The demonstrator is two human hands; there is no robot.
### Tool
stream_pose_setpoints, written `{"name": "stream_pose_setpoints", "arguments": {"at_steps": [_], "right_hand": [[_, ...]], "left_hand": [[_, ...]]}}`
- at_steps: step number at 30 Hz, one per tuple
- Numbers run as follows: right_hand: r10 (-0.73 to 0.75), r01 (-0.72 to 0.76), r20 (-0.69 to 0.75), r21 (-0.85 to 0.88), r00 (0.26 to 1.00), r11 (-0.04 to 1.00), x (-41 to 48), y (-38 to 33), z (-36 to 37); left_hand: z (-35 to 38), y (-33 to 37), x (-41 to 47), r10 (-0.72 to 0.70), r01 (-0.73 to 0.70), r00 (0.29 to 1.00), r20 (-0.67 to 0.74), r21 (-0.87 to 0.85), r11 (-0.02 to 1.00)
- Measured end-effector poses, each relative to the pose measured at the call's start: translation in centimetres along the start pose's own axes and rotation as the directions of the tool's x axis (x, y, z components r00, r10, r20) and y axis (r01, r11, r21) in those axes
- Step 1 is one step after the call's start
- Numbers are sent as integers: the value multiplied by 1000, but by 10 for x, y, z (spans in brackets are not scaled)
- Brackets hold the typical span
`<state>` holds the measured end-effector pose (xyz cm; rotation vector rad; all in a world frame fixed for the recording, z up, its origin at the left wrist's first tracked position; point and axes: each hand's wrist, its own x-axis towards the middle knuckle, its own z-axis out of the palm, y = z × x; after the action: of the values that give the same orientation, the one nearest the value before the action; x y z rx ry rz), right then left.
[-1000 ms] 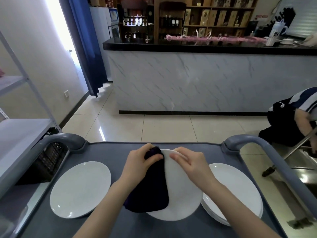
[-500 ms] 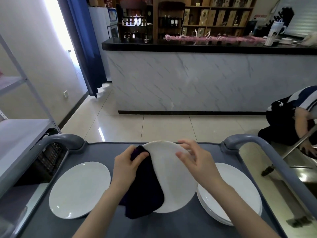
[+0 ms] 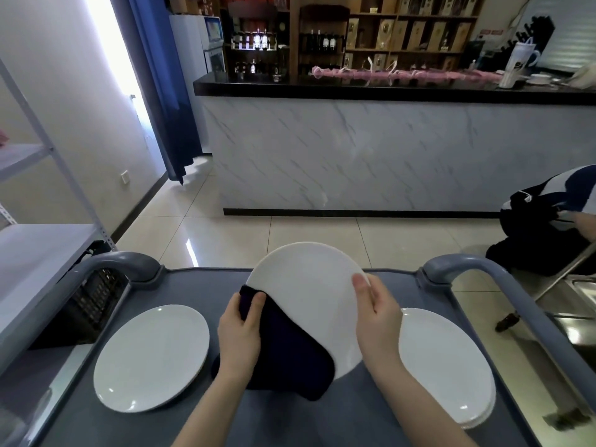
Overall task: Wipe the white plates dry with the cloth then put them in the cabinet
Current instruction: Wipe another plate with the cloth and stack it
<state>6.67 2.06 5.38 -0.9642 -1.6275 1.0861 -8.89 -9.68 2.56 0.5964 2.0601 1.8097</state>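
Head camera: on the grey tabletop, a single plate lies left and a stack of plates right. Between them, the left hand grips a dark cloth against the held plate; the right hand pinches its right rim. That plate tilts, face toward the camera, top rim farthest; the cloth runs diagonally across its lower left. Beyond: tiled floor, marble-fronted bar, blue curtain.

I see a raised white plate tilted with its face toward me, and the dark navy cloth draped over its lower left part. A single white plate lies flat to its left; a stack of white plates lies flat to its right.
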Motion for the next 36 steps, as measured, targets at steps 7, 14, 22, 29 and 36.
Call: {"name": "stream_pose_setpoints", "arguments": {"at_steps": [7, 14, 22, 29, 36], "right_hand": [[-125, 203, 375, -175, 919, 964, 23, -4, -17], [-194, 258, 357, -139, 914, 956, 16, -8, -12], [-39, 62, 162, -136, 986, 989, 2, 9, -14], [-62, 428, 656, -415, 752, 803, 36, -18, -13], [-150, 269, 495, -179, 856, 946, 28, -16, -7]], "left_hand": [[-6, 13, 11, 203, -229, 962, 182, 135, 964], [-2, 24, 22, 241, -284, 942, 233, 175, 943], [-8, 3, 10, 77, -79, 995, 66, 23, 997], [-11, 30, 21, 309, -401, 888, 340, 245, 883], [-4, 25, 15, 242, -279, 945, 220, 160, 947]]}}
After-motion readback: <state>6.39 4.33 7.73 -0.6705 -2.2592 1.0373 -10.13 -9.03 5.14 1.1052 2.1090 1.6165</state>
